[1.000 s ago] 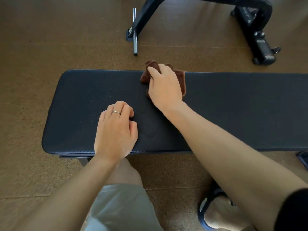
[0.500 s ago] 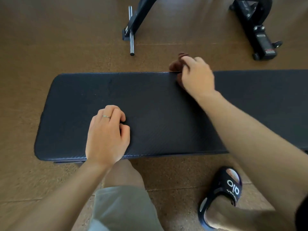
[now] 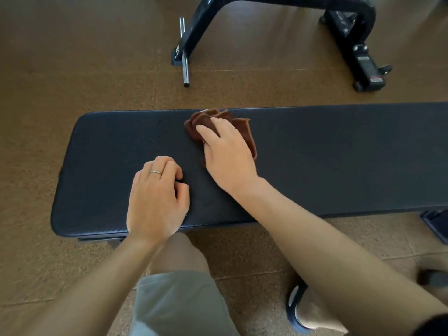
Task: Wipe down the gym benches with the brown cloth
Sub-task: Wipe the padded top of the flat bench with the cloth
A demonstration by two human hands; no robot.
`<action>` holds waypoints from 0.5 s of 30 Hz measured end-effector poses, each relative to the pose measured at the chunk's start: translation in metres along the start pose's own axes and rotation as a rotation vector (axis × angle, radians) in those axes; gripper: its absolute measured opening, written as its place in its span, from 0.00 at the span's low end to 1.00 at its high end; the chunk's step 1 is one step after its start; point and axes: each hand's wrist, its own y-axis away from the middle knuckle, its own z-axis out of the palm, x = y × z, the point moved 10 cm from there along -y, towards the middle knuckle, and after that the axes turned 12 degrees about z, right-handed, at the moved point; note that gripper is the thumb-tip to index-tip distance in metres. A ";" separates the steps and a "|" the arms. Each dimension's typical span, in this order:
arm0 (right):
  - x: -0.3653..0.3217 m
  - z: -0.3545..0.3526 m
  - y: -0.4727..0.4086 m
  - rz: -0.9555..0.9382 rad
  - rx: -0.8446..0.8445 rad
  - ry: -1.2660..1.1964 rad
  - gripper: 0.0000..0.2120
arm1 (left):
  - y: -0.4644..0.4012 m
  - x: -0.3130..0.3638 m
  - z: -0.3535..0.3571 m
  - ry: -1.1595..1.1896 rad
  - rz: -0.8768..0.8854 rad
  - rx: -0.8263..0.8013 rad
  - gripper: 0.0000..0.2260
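The brown cloth [image 3: 244, 132] lay bunched on the black padded gym bench [image 3: 339, 156], close to the bench's far edge and a little left of the middle of the stretch we could see. Our right hand [image 3: 228, 154] lay on top of it, palm down, with the fingers extended over the folds and pressing the cloth onto the padding; cloth showed beyond the fingertips and along the hand's right side. We could not tell whether the thumb hooked under the fabric.

Our left hand [image 3: 156, 200] rested on the bench near its front edge, towards the rounded left end, with the fingers curled under and nothing inside them. A thin ring [image 3: 155, 172] sat on one finger. The two hands were apart, the left one nearer to us and to the left of the cloth.

The bench ran across the view, its right end passing out of sight. Below its front edge we saw our bent knee in light grey shorts [image 3: 179, 304] and a foot in a dark slide sandal [image 3: 294, 309] on the brown speckled floor [image 3: 72, 69]. Beyond the far edge stood a black metal equipment frame [image 3: 351, 32] with a chrome peg [image 3: 185, 69] sticking out of its left foot.
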 end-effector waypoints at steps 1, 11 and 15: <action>0.007 -0.003 0.003 -0.036 -0.041 -0.001 0.17 | 0.000 0.000 -0.001 0.003 -0.003 0.002 0.05; 0.119 -0.065 0.009 0.397 0.118 0.105 0.18 | 0.000 -0.002 0.003 -0.003 0.010 -0.007 0.03; 0.030 -0.032 0.083 0.257 0.026 0.053 0.20 | 0.002 -0.003 0.003 -0.004 0.013 -0.011 0.02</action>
